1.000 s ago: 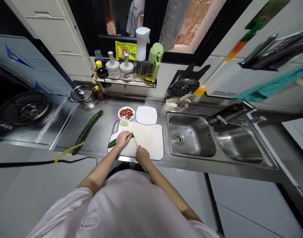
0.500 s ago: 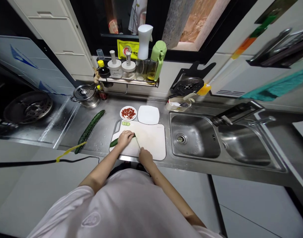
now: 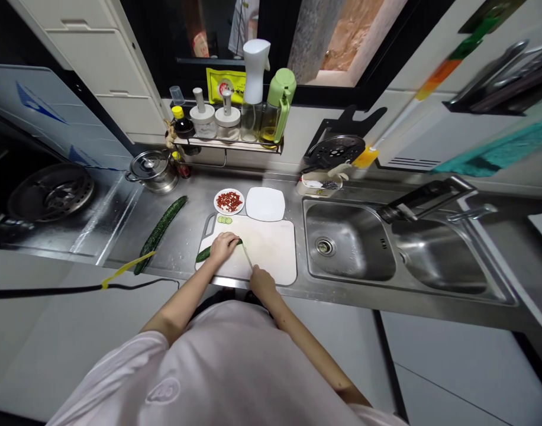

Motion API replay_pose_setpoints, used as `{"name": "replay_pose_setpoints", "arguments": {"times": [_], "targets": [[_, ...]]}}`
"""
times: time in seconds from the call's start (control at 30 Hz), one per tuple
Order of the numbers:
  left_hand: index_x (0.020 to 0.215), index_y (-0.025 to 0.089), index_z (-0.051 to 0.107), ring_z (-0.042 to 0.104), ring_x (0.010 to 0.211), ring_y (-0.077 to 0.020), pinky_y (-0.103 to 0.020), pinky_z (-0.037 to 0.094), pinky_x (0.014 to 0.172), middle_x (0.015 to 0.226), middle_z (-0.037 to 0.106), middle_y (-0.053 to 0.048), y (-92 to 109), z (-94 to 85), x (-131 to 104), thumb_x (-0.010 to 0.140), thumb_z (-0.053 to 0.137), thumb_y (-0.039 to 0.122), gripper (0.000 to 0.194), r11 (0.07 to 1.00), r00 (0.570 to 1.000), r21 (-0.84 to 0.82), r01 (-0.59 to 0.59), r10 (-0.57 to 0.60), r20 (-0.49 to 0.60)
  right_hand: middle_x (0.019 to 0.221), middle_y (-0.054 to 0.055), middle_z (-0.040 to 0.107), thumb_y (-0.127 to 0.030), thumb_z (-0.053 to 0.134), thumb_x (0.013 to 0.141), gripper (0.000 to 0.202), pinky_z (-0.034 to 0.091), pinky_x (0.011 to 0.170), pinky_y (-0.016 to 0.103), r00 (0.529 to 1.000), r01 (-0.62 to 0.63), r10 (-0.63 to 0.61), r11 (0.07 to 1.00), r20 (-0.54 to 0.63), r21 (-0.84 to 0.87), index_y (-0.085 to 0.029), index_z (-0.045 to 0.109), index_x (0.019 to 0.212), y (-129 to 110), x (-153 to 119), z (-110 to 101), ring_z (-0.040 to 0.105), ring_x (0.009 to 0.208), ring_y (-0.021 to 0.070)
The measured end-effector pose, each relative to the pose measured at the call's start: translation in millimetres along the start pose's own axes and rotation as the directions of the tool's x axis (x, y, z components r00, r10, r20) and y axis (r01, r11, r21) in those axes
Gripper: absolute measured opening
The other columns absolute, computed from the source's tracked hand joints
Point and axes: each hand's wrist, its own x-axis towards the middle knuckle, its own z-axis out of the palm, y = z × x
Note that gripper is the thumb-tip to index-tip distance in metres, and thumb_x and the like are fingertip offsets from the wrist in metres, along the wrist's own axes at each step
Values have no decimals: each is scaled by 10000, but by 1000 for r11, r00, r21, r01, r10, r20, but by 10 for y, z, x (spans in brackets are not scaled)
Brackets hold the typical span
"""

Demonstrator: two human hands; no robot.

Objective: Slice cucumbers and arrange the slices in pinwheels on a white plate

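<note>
A piece of cucumber (image 3: 203, 255) lies slantwise on the white cutting board (image 3: 275, 251). My left hand (image 3: 224, 247) is closed over its middle, hiding part of it. My right hand (image 3: 263, 283) grips the handle of a knife (image 3: 247, 255), whose blade stands at the cucumber's right end. Whether the edge is in the flesh is too small to tell. Several cucumber slices (image 3: 225, 219) lie at the board's upper left. Just behind the board are a plate of chopped red pieces (image 3: 229, 202) and a bare white plate (image 3: 265, 204).
A whole cucumber (image 3: 160, 234) lies on the steel counter to the left, near a lidded pot (image 3: 151, 170). On the right is a double sink (image 3: 348, 239) with a faucet (image 3: 431, 198). A rack (image 3: 229, 146) of bottles and jars hangs behind. A black cord (image 3: 44, 292) crosses at left.
The view has shifted very slightly. Both hands, the knife and the cucumber hold almost the same places on the board.
</note>
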Motion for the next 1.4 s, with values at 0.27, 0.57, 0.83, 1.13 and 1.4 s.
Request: {"name": "replay_pose_setpoints", "arguments": {"times": [0.27, 0.57, 0.83, 1.13, 1.4], "targets": [[998, 250, 707, 572, 1015, -191, -329, 444, 920, 1047, 680, -34, -29, 32, -10, 914, 511, 300, 219, 1000, 1000, -29, -7, 6, -24, 993, 156, 674, -138, 378, 940, 228, 458, 723, 299, 1000, 2, -2, 1000, 12, 1, -132, 544, 1097, 21, 9, -15, 664, 924, 237], [991, 242, 705, 571, 1002, -193, -329, 437, 925, 1029, 682, -31, -51, 39, -1, 911, 516, 303, 215, 999, 1000, -29, -22, 21, -23, 997, 154, 666, -145, 389, 935, 222, 447, 724, 303, 1000, 14, -14, 1000, 7, 7, -132, 552, 1085, 60, -8, -35, 655, 922, 235], [999, 241, 702, 568, 1017, -198, -335, 430, 936, 1041, 678, -40, -21, 26, -14, 913, 508, 295, 219, 999, 1000, -40, -13, 12, -21, 988, 152, 671, -132, 370, 933, 236, 451, 730, 305, 998, 36, -36, 999, -44, -2, -125, 549, 1087, 28, 67, -12, 656, 919, 235], [997, 240, 698, 579, 1001, -200, -332, 435, 921, 1032, 684, -41, 10, -15, 15, 912, 500, 303, 224, 1000, 1000, 2, -8, 8, 9, 995, 157, 674, -125, 352, 938, 254, 464, 765, 300, 993, 82, -82, 997, -90, -12, -115, 555, 1090, -96, 293, -190, 654, 941, 225], [1010, 238, 688, 596, 1011, -208, -339, 450, 928, 1040, 683, -53, 13, -30, 32, 893, 526, 301, 210, 999, 1000, -25, 25, -25, -10, 939, 137, 683, -149, 339, 960, 258, 455, 754, 301, 984, 74, -94, 988, -149, -134, -143, 543, 1118, 26, 260, -336, 662, 905, 221]]}}
